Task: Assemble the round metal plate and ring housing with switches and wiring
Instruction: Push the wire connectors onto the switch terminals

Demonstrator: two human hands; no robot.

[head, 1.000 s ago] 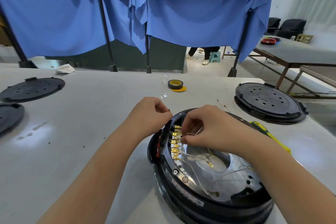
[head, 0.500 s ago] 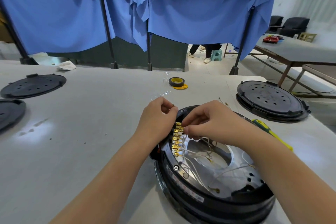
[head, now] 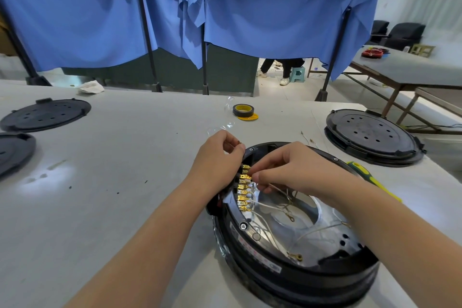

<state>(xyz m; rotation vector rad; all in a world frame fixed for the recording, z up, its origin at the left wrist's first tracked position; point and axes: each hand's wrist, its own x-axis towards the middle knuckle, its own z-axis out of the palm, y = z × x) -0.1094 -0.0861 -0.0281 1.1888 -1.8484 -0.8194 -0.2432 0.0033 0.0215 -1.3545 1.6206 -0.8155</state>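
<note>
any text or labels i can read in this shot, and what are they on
No text here can be read.
White label on the black ring housing: red and dark print, too blurred to read.
Tape roll on the table: yellow inner core with dark marks, too small to read.
Black round covers and the screwdriver: no print visible.

I see the ring housing on the table at lower centre, the metal plate inside it. A tape roll lies behind it, a screwdriver just right, a cover upper right, and two covers at the left edge.
</note>
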